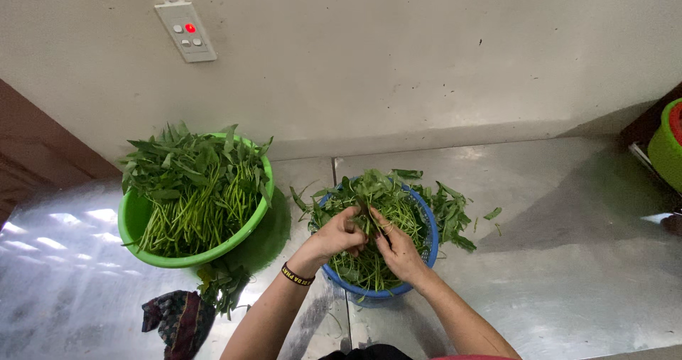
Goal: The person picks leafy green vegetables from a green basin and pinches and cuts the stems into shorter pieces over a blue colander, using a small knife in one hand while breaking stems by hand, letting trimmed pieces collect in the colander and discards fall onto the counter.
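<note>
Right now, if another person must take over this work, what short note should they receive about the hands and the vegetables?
Left hand: closed on leafy green stems above the blue basin.
Right hand: pinching the same stems from the other side.
Blue basin: on the metal counter, partly filled with greens; some leaves hang over its right rim.
Green basin: to the left, heaped with long-stemmed greens.
A few loose leaves and a dark cloth lie in front of the green basin.
Done or left: cannot tell which basin holds finished greens.
</note>
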